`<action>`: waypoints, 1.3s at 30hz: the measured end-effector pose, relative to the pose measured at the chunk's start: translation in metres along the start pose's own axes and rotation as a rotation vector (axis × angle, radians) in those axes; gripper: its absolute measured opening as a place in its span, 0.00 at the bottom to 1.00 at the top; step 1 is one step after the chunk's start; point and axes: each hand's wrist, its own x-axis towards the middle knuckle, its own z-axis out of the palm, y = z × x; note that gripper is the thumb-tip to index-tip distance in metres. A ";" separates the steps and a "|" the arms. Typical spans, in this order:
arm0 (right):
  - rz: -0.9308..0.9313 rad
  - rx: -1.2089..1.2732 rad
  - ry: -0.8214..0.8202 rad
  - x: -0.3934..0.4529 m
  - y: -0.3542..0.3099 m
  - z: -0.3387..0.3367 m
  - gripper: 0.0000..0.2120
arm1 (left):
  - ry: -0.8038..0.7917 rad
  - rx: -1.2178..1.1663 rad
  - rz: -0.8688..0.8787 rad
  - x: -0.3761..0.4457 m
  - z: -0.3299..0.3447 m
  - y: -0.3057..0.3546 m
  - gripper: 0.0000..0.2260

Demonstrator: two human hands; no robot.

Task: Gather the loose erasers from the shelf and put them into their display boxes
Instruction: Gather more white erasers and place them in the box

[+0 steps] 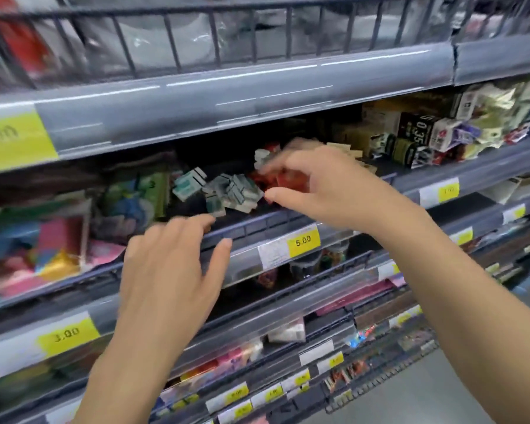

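Observation:
Several loose erasers in green-and-white sleeves lie in a heap on the middle shelf. Beside them on the right is a red box, blurred by motion. My right hand hovers over the red box with fingers and thumb curved around it; whether it holds anything I cannot tell. My left hand is lower and to the left, in front of the shelf's front rail, fingers spread and relaxed, holding nothing. The whole view is motion-blurred.
A dark wire basket sits on the shelf above. Packets and small boxes crowd the right of the middle shelf; coloured packs fill the left. Yellow price tags line the rails. Lower shelves hold more stationery.

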 end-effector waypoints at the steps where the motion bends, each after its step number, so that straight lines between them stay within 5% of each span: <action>1: -0.021 -0.072 -0.053 0.011 -0.001 0.003 0.18 | -0.002 0.013 0.013 0.000 0.001 0.000 0.20; 10: 0.051 -0.346 -0.465 0.075 0.001 0.026 0.32 | -0.040 0.087 0.098 -0.002 0.005 -0.010 0.20; 25: -0.013 -0.303 -0.399 0.088 0.005 0.032 0.31 | -0.105 -0.030 0.055 0.000 -0.002 -0.010 0.25; 30: -0.043 -0.083 -0.245 0.077 0.006 0.026 0.32 | -0.078 -0.388 -0.171 0.013 -0.009 -0.007 0.28; 35: -0.203 0.190 -0.080 0.048 -0.005 0.024 0.28 | -0.070 -0.482 -0.394 0.046 -0.020 0.010 0.32; 39: -0.300 0.299 -0.017 0.040 -0.018 0.029 0.28 | -0.093 -0.808 -0.370 0.059 -0.025 0.030 0.20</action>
